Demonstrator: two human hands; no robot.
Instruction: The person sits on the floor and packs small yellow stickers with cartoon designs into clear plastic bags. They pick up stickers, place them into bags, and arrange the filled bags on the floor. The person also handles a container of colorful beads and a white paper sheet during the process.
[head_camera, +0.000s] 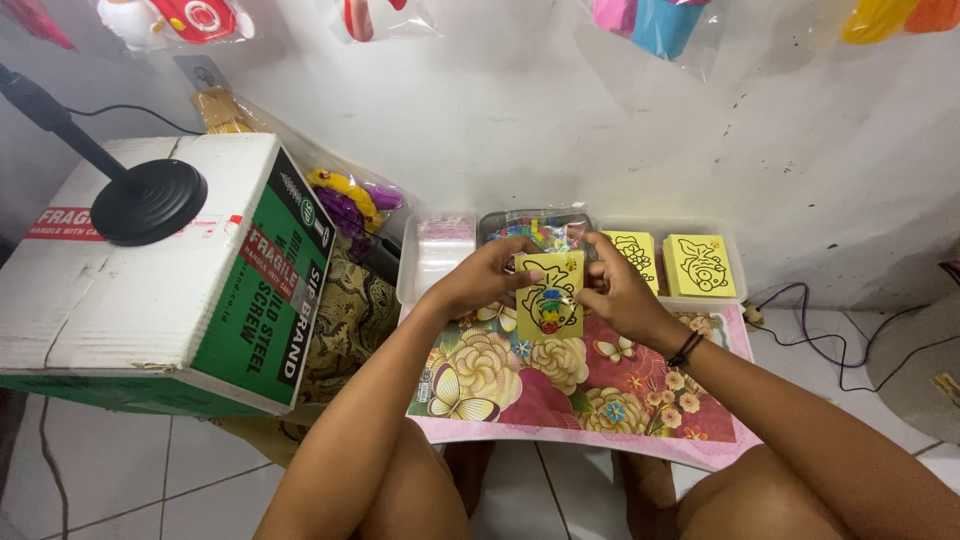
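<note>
Against a scuffed white wall, over a floral mat (520, 390) on white floor tiles (110, 470), left hand (480, 280) and right hand (620, 290) together pinch a yellow picture card (549, 295).

A large cardboard box (165, 270), white on top with a green printed side and red label strips, stands well to the left of the clear plastic tray (735, 262). Inside the tray, at its left end, lies a stack of small clear bags (443, 245), with a clear packet of many-coloured bits (540, 232) just right of them. Above the tray, clear plastic toy packages (650, 22) hang along the wall, and another clear bag with purple and yellow toys (350, 198) leans between the box and the tray.
</note>
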